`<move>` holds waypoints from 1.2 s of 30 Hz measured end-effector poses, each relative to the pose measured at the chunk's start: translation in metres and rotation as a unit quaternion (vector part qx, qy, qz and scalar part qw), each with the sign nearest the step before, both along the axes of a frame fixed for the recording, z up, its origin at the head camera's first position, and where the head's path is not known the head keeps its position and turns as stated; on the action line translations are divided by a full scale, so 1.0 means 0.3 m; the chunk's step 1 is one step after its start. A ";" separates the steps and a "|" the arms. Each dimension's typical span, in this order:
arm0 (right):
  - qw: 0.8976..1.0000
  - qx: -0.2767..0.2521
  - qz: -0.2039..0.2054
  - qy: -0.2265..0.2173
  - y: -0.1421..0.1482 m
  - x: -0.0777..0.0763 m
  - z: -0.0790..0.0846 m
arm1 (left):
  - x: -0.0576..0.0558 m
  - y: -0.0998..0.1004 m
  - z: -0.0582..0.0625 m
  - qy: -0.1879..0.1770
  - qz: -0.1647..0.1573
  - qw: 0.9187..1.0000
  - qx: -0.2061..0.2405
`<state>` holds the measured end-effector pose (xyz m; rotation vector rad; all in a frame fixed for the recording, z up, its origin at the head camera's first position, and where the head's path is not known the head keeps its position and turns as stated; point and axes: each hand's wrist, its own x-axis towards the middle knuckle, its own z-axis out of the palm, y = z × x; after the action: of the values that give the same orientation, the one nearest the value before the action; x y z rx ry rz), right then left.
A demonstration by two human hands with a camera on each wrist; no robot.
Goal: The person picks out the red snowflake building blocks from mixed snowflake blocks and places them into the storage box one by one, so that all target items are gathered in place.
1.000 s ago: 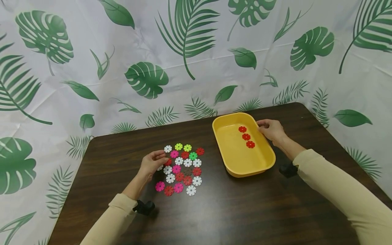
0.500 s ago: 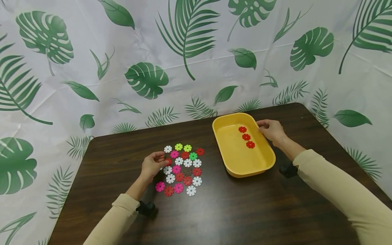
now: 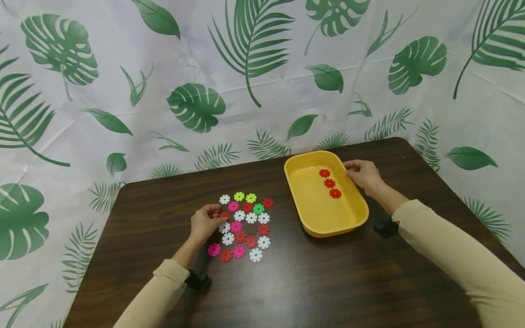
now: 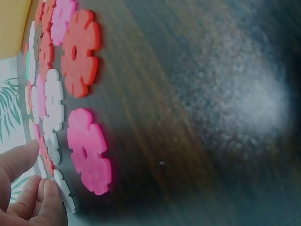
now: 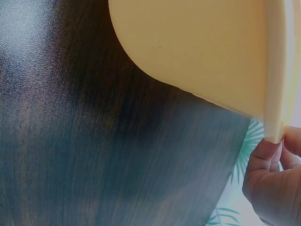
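Note:
In the head view my left hand [image 3: 204,224] is at the left edge of a group of flat, notched flower discs. Its thumb reaches the edge of a red disc [image 3: 224,216]. The left wrist view shows a gap between thumb and bent fingers, with the fingertips beside a white disc [image 4: 64,190]. A pink disc [image 4: 89,151] and another red one lie nearer that camera. My right hand [image 3: 365,176] pinches the right rim of a yellow tray [image 3: 302,200] between thumb and fingers. Inside the tray, three red discs [image 3: 329,183] lie in a slanting row.
White, pink, yellow, green, red and brown discs [image 3: 251,229] lie close together on the dark wooden table [image 3: 287,287]. A white cloth with green leaves [image 3: 262,123] hangs behind the table and along its right side.
My left hand has shifted slightly right and toward me, its fingers drawing back a little from the upper discs. The right hand, tray and discs stay where they were.

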<state>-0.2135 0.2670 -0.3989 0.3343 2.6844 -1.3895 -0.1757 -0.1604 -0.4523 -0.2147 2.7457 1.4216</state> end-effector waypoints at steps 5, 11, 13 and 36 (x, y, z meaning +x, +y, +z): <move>1.000 0.000 0.001 0.001 0.001 0.000 0.000 | -0.001 0.007 -0.005 0.016 -0.002 0.999 -0.034; 1.000 -0.002 0.005 0.001 0.001 -0.001 0.003 | -0.001 0.010 -0.002 0.020 -0.003 0.999 -0.049; 1.000 -0.002 0.005 0.001 0.000 0.000 0.004 | -0.002 0.010 0.000 0.020 -0.006 0.998 -0.055; 1.000 -0.001 0.002 -0.001 0.003 0.003 0.002 | -0.006 0.019 0.010 0.020 -0.032 0.992 -0.119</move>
<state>-0.2125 0.2679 -0.3982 0.3299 2.6797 -1.3895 -0.1774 -0.1547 -0.4493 -0.1044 2.9228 1.0930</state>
